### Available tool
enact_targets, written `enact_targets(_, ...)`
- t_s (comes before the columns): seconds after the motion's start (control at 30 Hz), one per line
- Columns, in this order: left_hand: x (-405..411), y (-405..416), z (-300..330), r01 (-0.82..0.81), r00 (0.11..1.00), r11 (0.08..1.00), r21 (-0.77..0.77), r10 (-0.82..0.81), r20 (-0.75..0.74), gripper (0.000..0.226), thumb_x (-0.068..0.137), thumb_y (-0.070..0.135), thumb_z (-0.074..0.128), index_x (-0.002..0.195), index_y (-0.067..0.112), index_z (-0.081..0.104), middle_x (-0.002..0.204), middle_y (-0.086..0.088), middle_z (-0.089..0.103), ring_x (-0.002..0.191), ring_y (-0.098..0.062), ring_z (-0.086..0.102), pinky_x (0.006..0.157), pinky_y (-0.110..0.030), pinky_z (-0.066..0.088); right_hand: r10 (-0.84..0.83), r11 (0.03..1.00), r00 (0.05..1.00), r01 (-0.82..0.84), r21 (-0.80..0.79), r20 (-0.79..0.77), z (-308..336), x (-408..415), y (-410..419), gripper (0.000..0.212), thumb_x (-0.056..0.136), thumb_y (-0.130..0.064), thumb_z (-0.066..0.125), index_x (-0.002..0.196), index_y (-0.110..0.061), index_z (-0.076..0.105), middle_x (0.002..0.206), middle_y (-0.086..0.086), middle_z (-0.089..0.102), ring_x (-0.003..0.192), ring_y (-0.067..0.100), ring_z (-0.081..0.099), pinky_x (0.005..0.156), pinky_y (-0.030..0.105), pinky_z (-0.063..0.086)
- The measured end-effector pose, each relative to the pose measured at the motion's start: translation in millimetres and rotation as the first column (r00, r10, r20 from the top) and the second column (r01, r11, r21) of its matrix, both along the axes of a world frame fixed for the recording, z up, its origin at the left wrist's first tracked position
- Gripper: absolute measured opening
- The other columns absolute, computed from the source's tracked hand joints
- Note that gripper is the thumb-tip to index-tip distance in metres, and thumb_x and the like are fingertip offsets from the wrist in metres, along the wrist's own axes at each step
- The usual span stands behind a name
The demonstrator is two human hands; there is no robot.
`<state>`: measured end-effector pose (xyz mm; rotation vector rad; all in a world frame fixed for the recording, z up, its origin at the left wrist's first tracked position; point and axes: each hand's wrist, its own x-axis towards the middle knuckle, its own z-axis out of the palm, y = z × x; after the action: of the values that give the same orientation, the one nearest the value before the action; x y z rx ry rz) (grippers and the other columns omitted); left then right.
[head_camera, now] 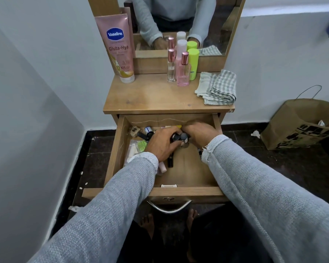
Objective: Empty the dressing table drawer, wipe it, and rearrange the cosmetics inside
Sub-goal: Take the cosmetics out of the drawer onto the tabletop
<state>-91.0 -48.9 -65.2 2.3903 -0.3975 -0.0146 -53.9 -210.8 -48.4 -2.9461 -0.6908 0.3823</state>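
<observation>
The wooden drawer (pixel 188 190) of the dressing table stands pulled open. Both my hands are inside it near the back. My left hand (pixel 162 143) grips several small dark cosmetic tubes (pixel 176 137). My right hand (pixel 199 132) curls over the same bunch of tubes from the right. Loose cosmetics lie at the drawer's left: a gold-capped bottle (pixel 134 130), a small blue-labelled bottle (pixel 148 130), a green packet (pixel 141 145), white items (pixel 132 150), a pink tube (pixel 162 167) and a black tube (pixel 170 161).
On the table top stand a pink Vaseline tube (pixel 120 48), perfume bottles (pixel 182 71), a green bottle (pixel 193 63) and a folded checked cloth (pixel 217 87). A brown paper bag (pixel 300 126) sits on the floor at right. Walls close in on the left.
</observation>
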Motion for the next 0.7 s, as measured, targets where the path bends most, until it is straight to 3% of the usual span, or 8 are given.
enact_targets(0.13,-1,3,3,0.003,1.0,1.0,-0.02,-0.003,0.005,0.022,0.081,0.023,0.072,0.102,0.021,0.067,0.097,0.002,0.069,0.089,-0.015,0.061,0.082,-0.03,0.049,-0.029,0.999,0.999,0.03,-0.039,0.033,-6,-2,3,0.024,0.089,-0.018,0.06,0.112,-0.014,0.062,0.116,0.014,0.065,0.106,0.035,0.062,0.084,0.041,0.053)
enact_targets(0.3,-5,7,14,-0.02,0.998,0.996,-0.089,0.025,0.055,0.021,0.081,0.023,0.073,0.101,0.021,0.068,0.096,0.007,0.07,0.089,-0.011,0.063,0.085,-0.029,0.051,-0.164,0.972,0.986,0.16,0.171,0.011,-5,-11,-8,0.033,0.085,-0.014,0.065,0.118,-0.015,0.062,0.115,0.009,0.066,0.108,0.03,0.06,0.09,0.041,0.05)
enact_targets(0.5,-5,23,46,-0.032,0.994,0.993,-0.115,0.043,0.097,0.021,0.08,0.024,0.074,0.1,0.024,0.068,0.095,0.01,0.069,0.088,-0.006,0.063,0.081,-0.025,0.051,-0.319,0.821,0.944,0.231,0.522,0.084,16,-36,-21,0.032,0.082,-0.019,0.074,0.112,-0.014,0.063,0.104,-0.001,0.054,0.088,0.015,0.056,0.083,0.03,0.051)
enact_targets(0.7,27,31,96,-0.077,0.981,0.987,-0.142,0.1,0.164,0.021,0.079,0.02,0.076,0.099,0.021,0.069,0.09,0.007,0.066,0.08,-0.012,0.063,0.078,-0.032,0.054,-0.37,0.645,0.924,0.186,0.742,0.09,58,-33,-15,0.025,0.08,-0.016,0.077,0.102,-0.014,0.066,0.088,-0.006,0.061,0.08,0.01,0.059,0.074,0.014,0.049)
